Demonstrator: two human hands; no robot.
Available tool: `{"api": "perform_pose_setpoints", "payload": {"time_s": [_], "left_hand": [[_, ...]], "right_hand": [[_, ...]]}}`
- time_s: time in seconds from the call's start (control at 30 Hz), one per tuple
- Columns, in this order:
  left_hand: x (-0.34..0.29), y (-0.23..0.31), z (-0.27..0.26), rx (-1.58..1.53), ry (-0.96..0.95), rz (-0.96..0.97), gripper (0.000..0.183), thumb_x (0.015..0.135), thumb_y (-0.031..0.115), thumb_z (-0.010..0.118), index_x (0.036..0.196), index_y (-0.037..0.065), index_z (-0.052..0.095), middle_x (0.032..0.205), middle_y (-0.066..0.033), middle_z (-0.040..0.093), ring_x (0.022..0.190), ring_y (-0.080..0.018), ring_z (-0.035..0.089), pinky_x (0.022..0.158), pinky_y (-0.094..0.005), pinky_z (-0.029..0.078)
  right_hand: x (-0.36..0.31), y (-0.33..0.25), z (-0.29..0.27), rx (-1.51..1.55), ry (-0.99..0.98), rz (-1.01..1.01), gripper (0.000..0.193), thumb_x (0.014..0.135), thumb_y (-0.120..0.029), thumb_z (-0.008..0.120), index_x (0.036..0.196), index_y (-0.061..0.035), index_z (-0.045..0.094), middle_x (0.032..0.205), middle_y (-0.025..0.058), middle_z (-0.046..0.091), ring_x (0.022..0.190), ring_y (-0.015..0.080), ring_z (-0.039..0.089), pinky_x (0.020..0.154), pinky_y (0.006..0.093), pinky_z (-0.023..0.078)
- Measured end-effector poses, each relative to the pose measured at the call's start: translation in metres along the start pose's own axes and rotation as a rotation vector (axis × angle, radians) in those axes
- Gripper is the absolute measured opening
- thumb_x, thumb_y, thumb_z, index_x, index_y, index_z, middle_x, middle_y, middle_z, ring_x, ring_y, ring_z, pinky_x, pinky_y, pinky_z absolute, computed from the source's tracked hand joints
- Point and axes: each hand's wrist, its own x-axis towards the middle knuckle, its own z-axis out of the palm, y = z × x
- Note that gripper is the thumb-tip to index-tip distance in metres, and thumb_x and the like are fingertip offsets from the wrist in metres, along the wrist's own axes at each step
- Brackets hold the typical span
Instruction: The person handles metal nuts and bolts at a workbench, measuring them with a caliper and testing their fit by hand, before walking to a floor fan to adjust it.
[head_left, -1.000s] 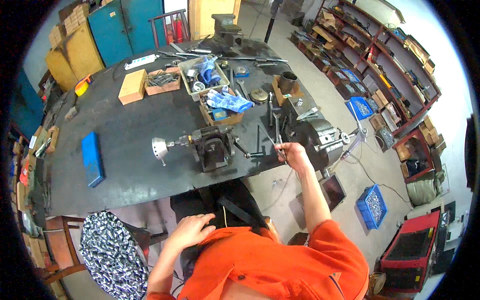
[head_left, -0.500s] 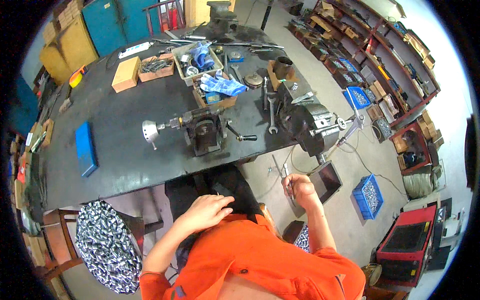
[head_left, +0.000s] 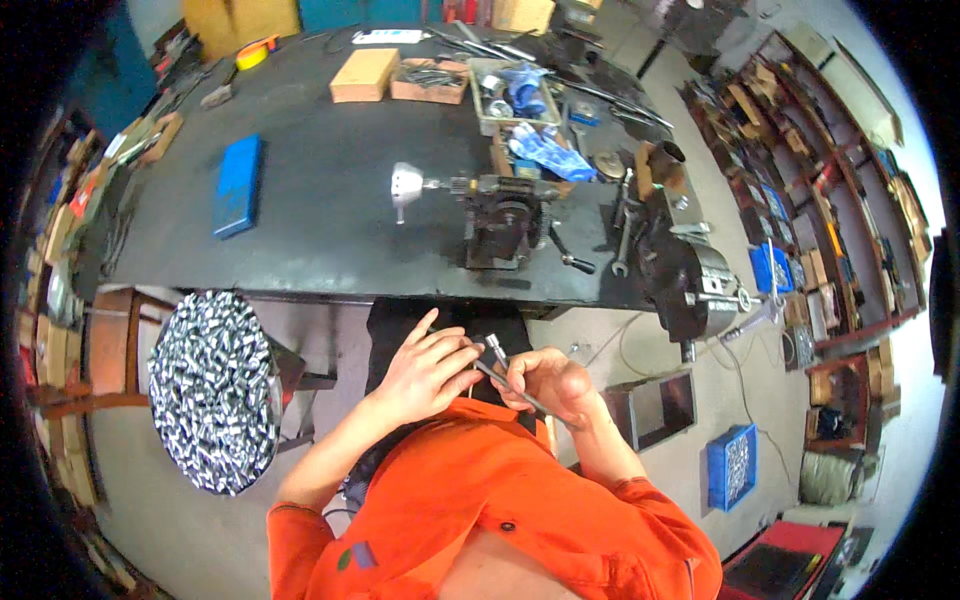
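Facing a long black-topped workbench [head_left: 330, 240], a person in an orange short-sleeved shirt [head_left: 420, 490] keeps both bare hands near each other, in front of the body and just short of the bench's front edge. At the far left stands a brown wooden chair [head_left: 112, 350]. Beside it, a rounded container is heaped with short, shiny silver metal cylinders [head_left: 215, 395]. Beyond these, a flat blue rectangular box [head_left: 237, 187] lies on the bench. Farther right, a pale silver cup-shaped metal piece [head_left: 406, 185] projects from a dark, greasy metal fixture [head_left: 500, 230] with a crank handle. Nearer the body, the left hand [head_left: 428, 372] has its fingers loosely spread, the fingertips right by the ends of two slim grey metal tools [head_left: 499, 352], one with a bright silver tip; whether it grips or merely meets them cannot be told. The tools lie aslant between the hands, grasped in the curled fingers of the right hand [head_left: 548, 388], which cover part of their shafts. Right of the fixture, a grey metal wrench [head_left: 623, 245] rests on the bench, next to a bulky black metal machine [head_left: 695, 285] at the corner. On the floor farther right sits a blue plastic tray [head_left: 733, 468] of small silver parts.
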Motion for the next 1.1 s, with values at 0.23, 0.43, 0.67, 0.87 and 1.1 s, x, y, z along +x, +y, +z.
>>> {"api": "perform_pose_setpoints", "payload": {"time_s": [0.23, 0.43, 0.67, 0.87, 1.1], "left_hand": [[-0.032, -0.015, -0.005, -0.156, 0.181, -0.239, 0.013, 0.078, 0.010, 0.069, 0.083, -0.001, 0.063, 0.069, -0.0129, 0.059, 0.063, -0.0294, 0.059, 0.056, -0.0386, 0.046], [-0.046, -0.020, -0.007, -0.158, 0.088, -0.204, 0.013, 0.079, 0.013, 0.066, 0.075, 0.003, 0.060, 0.062, -0.0104, 0.054, 0.055, -0.0296, 0.054, 0.049, -0.0381, 0.041], [-0.055, -0.027, -0.025, -0.125, -0.048, -0.264, 0.016, 0.082, 0.017, 0.062, 0.074, 0.004, 0.059, 0.064, -0.0120, 0.055, 0.062, -0.0301, 0.058, 0.053, -0.0398, 0.044], [-0.098, -0.037, -0.036, -0.203, 0.019, -0.453, 0.017, 0.083, 0.021, 0.063, 0.080, 0.004, 0.063, 0.069, -0.0135, 0.059, 0.066, -0.0324, 0.060, 0.056, -0.0397, 0.046], [-0.286, -0.100, -0.001, -0.207, 0.086, -1.176, 0.018, 0.080, 0.004, 0.055, 0.095, -0.001, 0.063, 0.071, -0.0164, 0.062, 0.064, -0.0261, 0.060, 0.062, -0.0373, 0.048]], "right_hand": [[0.045, 0.002, 0.013, 0.080, 0.000, -0.030, 0.080, 0.057, -0.052, 0.076, 0.116, -0.0019, 0.055, 0.087, 0.0072, 0.051, 0.059, 0.0103, 0.032, 0.052, 0.0242, 0.027], [0.071, 0.021, 0.017, -0.119, 0.118, 0.199, 0.028, 0.075, 0.002, 0.042, 0.087, 0.0000, 0.067, 0.063, 0.0020, 0.045, 0.049, 0.0063, 0.028, 0.043, 0.0226, 0.021], [0.091, 0.042, 0.007, -0.114, 0.057, 0.249, 0.016, 0.080, 0.001, 0.049, 0.066, -0.0024, 0.054, 0.061, -0.0002, 0.042, 0.050, 0.0056, 0.029, 0.044, 0.0220, 0.021], [0.092, 0.039, 0.003, 0.047, 0.095, 0.207, 0.023, 0.079, 0.002, 0.053, 0.059, -0.0051, 0.044, 0.061, -0.0020, 0.036, 0.051, 0.0065, 0.031, 0.044, 0.0224, 0.021], [0.030, 0.008, -0.043, 0.047, 0.331, 0.125, 0.019, 0.068, 0.002, 0.045, 0.055, -0.0084, 0.036, 0.059, -0.0006, 0.030, 0.050, 0.0088, 0.024, 0.044, 0.0226, 0.018]]}}
